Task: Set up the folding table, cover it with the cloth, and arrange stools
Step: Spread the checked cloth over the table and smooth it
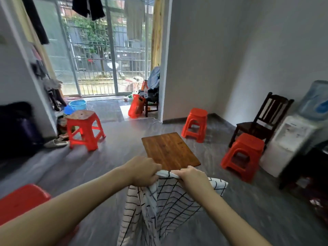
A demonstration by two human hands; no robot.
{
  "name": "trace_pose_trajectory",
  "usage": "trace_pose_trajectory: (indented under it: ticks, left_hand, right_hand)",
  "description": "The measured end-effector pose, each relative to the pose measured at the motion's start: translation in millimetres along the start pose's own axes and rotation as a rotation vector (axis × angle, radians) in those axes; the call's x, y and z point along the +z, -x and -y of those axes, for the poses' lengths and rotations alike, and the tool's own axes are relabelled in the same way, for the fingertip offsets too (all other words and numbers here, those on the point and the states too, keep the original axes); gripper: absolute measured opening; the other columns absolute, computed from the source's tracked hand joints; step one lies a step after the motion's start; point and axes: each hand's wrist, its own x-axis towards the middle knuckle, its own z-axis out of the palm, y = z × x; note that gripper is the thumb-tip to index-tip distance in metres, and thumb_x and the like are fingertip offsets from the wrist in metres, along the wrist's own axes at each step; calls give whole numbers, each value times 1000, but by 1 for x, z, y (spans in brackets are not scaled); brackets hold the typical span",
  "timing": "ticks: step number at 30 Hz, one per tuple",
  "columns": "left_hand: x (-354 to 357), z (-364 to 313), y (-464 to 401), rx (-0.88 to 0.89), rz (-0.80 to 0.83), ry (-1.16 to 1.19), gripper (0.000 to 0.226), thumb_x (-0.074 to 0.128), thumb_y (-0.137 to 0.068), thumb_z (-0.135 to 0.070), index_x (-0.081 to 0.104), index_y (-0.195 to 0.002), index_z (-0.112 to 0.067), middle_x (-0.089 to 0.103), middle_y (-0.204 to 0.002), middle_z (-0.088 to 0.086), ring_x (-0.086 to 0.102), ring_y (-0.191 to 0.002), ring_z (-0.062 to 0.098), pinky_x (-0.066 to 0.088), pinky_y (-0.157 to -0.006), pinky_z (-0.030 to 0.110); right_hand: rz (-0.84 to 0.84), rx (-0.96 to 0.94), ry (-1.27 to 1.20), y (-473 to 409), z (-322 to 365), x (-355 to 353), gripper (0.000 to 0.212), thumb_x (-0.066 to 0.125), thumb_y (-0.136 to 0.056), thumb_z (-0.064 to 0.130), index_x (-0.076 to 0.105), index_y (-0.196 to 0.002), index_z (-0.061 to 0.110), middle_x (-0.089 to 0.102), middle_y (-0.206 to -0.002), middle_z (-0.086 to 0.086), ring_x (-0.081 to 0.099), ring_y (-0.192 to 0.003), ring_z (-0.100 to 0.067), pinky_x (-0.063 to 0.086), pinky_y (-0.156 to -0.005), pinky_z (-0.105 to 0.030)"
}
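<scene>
Checked cloth [159, 201] hangs gripped beneath left hand [142, 172] and right hand [192, 176].

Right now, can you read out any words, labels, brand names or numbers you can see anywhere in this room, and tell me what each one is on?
No text can be read.
Water dispenser: a small dark mark on its front, too blurred to read.
Water bottle on top of it: a blue label, no legible words.
Orange bag by the doorway: no print can be made out.
Checked cloth, wooden table, red stools: no lettering visible.
</scene>
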Motion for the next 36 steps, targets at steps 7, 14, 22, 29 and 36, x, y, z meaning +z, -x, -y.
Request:
trace_pose_trajectory:
  ticks: [7,14,22,29,36]
  left_hand:
    - [-24,63,69,-131,-79,134,23,45,-87,-52,43,-77,-31,41,-63,-12,46,-60,13,21,-48,23]
    - [-31,100,82,-189,-12,509,46,31,-94,-65,48,-74,-26,54,-70,-8,50,-65,6,38,-64,30]
    - [-34,157,52,-328,2,513,52,24,-95,-64,62,-86,-31,65,-91,-6,56,-81,11,42,-79,35]
    - [-23,259,43,-652,-91,377,35,42,-97,-46,64,-81,-23,66,-83,0,60,-79,19,47,-74,34]
    - [-17,302,-14,-900,-151,219,39,41,-98,-48,69,-108,-23,66,-114,10,57,-96,24,44,-80,33]
  right_hand:
    - [-167,-192,49,-58,66,-13,47,63,-89,15,56,-133,32,70,-113,15,60,-93,-20,51,-62,-33]
    - [-310,-342,167,-97,71,-12,61,81,-62,0,66,-121,9,76,-95,1,64,-74,-24,50,-51,-34]
    - [-389,-326,60,-140,-4,3,61,82,-64,1,66,-122,8,71,-114,-5,68,-95,-25,57,-74,-39]
    - [-260,-193,66,-162,-152,-2,42,85,-66,10,75,-106,16,72,-106,5,65,-93,-23,49,-68,-29]
    - [-79,-149,76,-195,-233,8,65,75,-79,6,57,-134,37,62,-126,8,56,-116,-16,54,-68,-31]
